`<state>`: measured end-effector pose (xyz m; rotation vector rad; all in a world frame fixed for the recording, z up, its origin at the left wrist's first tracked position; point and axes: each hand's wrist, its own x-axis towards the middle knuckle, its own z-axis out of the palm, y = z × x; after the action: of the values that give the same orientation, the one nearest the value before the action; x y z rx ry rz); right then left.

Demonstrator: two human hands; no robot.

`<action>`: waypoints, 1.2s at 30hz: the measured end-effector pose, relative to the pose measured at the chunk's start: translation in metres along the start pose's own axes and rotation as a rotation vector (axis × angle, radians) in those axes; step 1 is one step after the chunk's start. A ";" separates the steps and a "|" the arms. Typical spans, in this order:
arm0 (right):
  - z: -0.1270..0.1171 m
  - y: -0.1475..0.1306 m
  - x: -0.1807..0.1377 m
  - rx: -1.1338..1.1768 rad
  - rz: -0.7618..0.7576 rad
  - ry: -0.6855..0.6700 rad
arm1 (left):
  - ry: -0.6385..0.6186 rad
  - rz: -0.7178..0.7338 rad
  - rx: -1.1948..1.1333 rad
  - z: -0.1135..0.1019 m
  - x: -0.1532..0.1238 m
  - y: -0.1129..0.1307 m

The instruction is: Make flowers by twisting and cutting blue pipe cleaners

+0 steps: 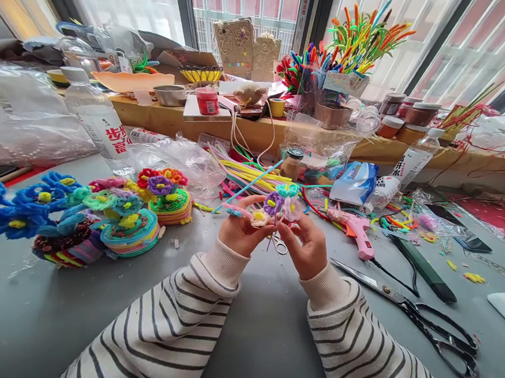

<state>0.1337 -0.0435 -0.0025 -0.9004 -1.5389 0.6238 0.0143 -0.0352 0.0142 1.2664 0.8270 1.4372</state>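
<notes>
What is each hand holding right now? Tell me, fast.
Left hand: closed, pinching the pipe-cleaner flower bunch.
Right hand: closed on the same bunch, gripping it from the other side.

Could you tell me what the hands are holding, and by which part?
The left hand and right hand pinch a bunch of pipe-cleaner flowers by the stems, just under the blossoms.

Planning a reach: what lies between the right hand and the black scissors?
Only bare grey table lies between right hand and black scissors, per the head view.
</notes>
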 end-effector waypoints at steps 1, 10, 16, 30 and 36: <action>0.000 0.000 0.000 -0.011 -0.001 0.014 | -0.006 0.006 0.007 0.000 0.000 -0.001; -0.005 0.005 0.002 -0.143 0.000 0.259 | 0.057 0.050 0.013 -0.001 0.001 -0.005; -0.008 -0.002 0.004 -0.197 -0.020 0.140 | 0.190 0.140 0.020 -0.002 0.004 -0.002; 0.003 -0.002 -0.001 -0.308 -0.138 0.099 | 0.222 0.134 0.094 -0.002 0.001 -0.001; 0.004 -0.001 -0.002 -0.378 -0.173 0.105 | 0.188 0.090 0.074 -0.002 0.001 -0.003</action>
<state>0.1295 -0.0450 -0.0031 -1.0485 -1.6464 0.1589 0.0134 -0.0333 0.0115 1.2504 0.9667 1.6291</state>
